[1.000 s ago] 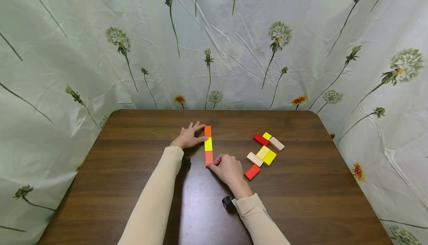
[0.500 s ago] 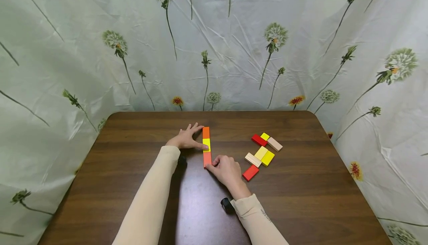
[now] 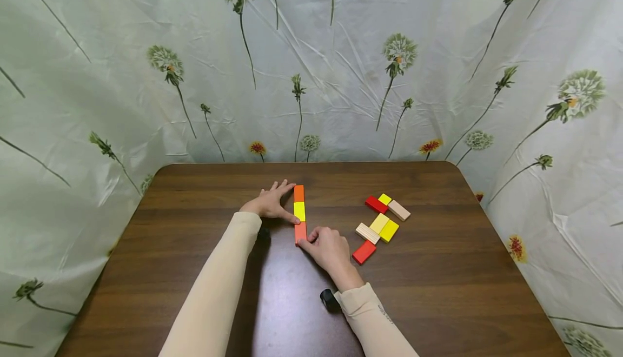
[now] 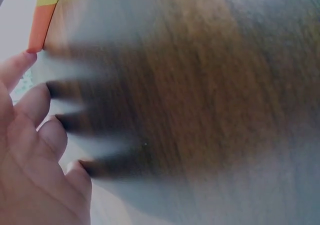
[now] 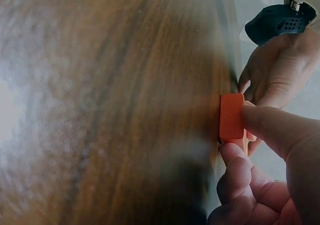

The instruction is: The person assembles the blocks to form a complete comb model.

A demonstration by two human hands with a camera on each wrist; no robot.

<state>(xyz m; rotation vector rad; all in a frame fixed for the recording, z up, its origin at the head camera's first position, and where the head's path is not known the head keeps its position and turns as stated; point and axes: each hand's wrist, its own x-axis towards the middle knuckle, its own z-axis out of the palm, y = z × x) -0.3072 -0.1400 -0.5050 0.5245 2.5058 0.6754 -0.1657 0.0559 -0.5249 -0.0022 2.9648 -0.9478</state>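
Note:
Three flat blocks lie end to end in a straight row: an orange block (image 3: pixel 299 192) at the far end, a yellow block (image 3: pixel 299 211) in the middle and a coral-red block (image 3: pixel 301 231) nearest. My left hand (image 3: pixel 269 204) spreads along the row's left side. Its index fingertip touches the orange block's far end, and its thumb reaches the seam between yellow and coral. At the near end my right hand (image 3: pixel 332 250) pinches the coral block (image 5: pixel 231 117), thumb at the end's top edge and curled index finger against the right side.
To the right lie several loose blocks: a dark red block (image 3: pixel 377 204), a small yellow block (image 3: pixel 385 199), plain wood blocks (image 3: pixel 399 210), a pale yellow block (image 3: pixel 379 222), a bright yellow block (image 3: pixel 389 231) and a red block (image 3: pixel 364 252). A flowered curtain (image 3: pixel 340 75) hangs behind the brown table (image 3: pixel 452 270).
My left thumb has slid toward me along the row, from the yellow block's far end to its seam with the coral block. The right hand keeps its place. The head view has shifted slightly.

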